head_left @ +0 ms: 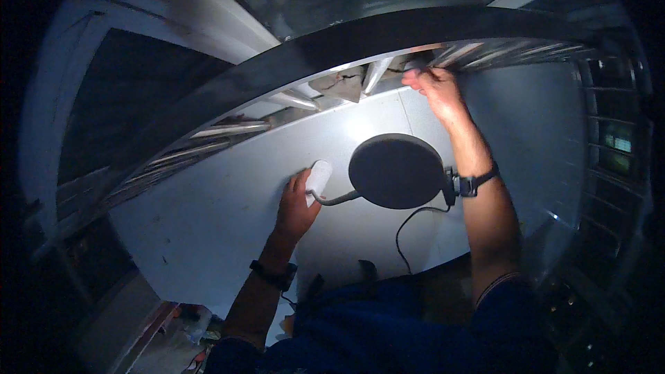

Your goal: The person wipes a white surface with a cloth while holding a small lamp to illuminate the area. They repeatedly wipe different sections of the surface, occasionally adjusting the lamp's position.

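A round black disc (396, 171) on a grey gooseneck arm (337, 200) hangs over a pale flat surface, hiding part of it. Left of the disc, my left hand (300, 208) has its fingers along a small white rounded object (319, 176) that lies on that surface. My right hand (436, 85) reaches to the far edge by the metal railing bars (377, 75). Its fingers are bent close together near a dark gap; whether they hold anything cannot be told. Black bands with small devices sit on both forearms.
A dark curved rail (332, 36) runs above the bars. A thin black cable (399, 241) hangs from the disc's mount. At the right stands a dark barred frame (613, 150). Mixed items (200, 322) lie low at the left, beyond the surface's near edge.
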The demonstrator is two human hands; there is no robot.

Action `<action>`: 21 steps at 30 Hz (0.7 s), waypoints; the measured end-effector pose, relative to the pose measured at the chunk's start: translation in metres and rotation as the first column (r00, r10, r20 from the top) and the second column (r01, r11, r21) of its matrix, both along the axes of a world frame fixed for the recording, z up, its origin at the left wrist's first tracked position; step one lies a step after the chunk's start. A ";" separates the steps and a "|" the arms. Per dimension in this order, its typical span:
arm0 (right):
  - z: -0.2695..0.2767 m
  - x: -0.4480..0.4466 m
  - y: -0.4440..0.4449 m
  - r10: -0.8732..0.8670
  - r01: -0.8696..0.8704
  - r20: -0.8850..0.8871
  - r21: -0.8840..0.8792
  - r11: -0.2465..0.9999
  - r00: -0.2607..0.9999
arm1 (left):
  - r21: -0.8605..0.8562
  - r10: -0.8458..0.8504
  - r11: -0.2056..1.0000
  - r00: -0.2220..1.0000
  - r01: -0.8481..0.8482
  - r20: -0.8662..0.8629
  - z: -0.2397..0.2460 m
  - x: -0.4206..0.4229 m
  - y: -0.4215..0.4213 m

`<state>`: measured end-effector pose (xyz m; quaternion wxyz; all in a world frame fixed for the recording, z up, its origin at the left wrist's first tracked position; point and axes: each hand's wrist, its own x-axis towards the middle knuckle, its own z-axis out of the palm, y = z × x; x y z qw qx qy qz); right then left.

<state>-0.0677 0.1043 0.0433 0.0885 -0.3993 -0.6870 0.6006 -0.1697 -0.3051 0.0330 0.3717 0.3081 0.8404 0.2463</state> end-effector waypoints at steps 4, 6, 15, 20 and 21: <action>-0.022 -0.030 0.000 0.294 -0.327 0.297 0.068 0.942 0.908 | -0.007 -0.025 1.000 1.000 0.025 -0.006 -0.005 0.000 -0.008; -0.031 -0.042 0.004 0.233 -0.291 0.254 0.222 0.931 0.939 | 0.016 -0.007 1.000 1.000 0.007 -0.009 -0.008 0.002 -0.011; -0.076 -0.094 0.021 0.110 -0.271 0.283 0.629 0.729 0.953 | 0.020 0.011 1.000 1.000 -0.011 -0.026 -0.009 0.003 -0.009; -0.068 -0.093 0.043 0.112 -0.227 0.261 0.466 0.855 0.959 | -0.013 0.031 0.999 1.000 -0.031 -0.006 -0.006 0.003 -0.005; -0.063 -0.090 0.046 0.100 -0.184 0.223 0.394 0.900 0.970 | 0.008 0.026 1.000 0.999 -0.025 -0.024 -0.006 0.003 -0.005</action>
